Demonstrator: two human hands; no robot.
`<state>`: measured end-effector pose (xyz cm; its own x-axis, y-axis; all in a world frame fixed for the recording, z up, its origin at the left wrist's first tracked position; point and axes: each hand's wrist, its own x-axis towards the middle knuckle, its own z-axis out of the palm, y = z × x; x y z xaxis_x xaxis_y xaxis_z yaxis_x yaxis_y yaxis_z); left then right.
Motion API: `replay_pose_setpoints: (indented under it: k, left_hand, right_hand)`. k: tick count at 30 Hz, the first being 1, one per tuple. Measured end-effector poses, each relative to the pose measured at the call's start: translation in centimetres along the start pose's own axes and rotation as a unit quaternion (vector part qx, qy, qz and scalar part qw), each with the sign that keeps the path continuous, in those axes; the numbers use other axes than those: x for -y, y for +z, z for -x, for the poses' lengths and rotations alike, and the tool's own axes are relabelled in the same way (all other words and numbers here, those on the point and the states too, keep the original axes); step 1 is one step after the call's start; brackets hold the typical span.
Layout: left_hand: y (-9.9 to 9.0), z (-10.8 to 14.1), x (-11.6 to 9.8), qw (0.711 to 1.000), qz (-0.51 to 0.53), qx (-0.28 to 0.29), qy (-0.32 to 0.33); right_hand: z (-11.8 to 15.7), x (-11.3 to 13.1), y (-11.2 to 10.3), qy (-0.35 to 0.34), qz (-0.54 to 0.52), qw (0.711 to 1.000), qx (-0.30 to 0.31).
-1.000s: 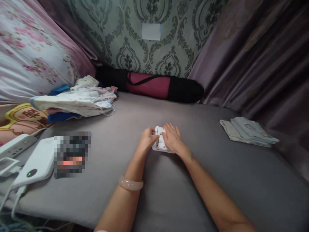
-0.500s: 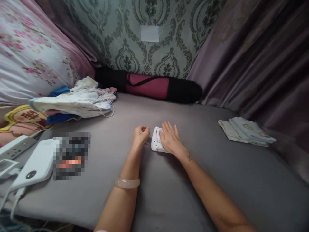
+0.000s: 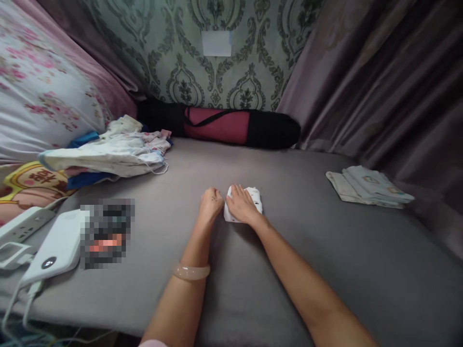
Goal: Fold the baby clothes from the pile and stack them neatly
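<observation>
A small folded white cloth [image 3: 256, 197] with dark specks lies on the grey bed sheet [image 3: 282, 270]. My right hand [image 3: 241, 205] rests flat on top of it, fingers stretched out, covering its left and middle part. Just left of the cloth, my left hand [image 3: 211, 206] is closed with its fingers curled in. Its thumb side meets the cloth's left edge. The fingertips are hidden, so whether it pinches the edge cannot be seen.
A heap of clothes [image 3: 108, 154] lies on the left, with a white power bank [image 3: 56, 250] and power strip [image 3: 27, 226] nearer. Folded cloths [image 3: 372, 185] are stacked at right. A black and red long bag [image 3: 217, 126] lies along the wall.
My right hand has slid left over the cloth, and the cloth's right part now shows. My left hand, apart from the cloth before, now meets its edge.
</observation>
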<state>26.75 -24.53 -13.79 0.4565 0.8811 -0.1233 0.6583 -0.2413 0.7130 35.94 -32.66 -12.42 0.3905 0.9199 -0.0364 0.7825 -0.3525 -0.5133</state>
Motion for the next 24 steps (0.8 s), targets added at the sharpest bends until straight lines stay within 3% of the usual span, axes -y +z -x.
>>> replay_pose_setpoints:
  k: [2,5,9,13,16,19,24]
  left_hand:
    - [-0.1,0.7,-1.0,1.0,-0.025,0.0,-0.014]
    - [0.0,1.7,-2.1,0.999,-0.047,0.018,-0.002]
    - [0.5,2.2,-2.4,0.995,-0.084,0.043,0.014]
    - [1.2,2.1,-2.4,0.99,-0.139,0.038,0.004]
    - [1.5,1.9,-2.7,0.984,-0.174,0.029,-0.004]
    - [1.4,1.7,-3.1,0.985,-0.166,0.05,-0.02]
    - [1.3,1.9,-3.6,0.994,-0.029,0.087,-0.063]
  right_hand:
    - [-0.1,-1.0,-1.9,0.011,-0.148,0.989,0.008]
    - [0.3,-3.9,-4.6,0.024,-0.332,0.942,-0.032]
    - [1.6,-9.4,-6.6,0.105,-0.43,0.893,-0.086]
    - [2.4,-13.6,-6.4,0.196,-0.486,0.841,-0.138]
    - [2.5,-14.8,-5.7,0.189,-0.531,0.811,-0.157]
    - [2.5,-14.7,-5.4,0.179,-0.537,0.807,-0.167]
    - [2.6,-14.4,-5.5,0.165,-0.544,0.81,-0.147]
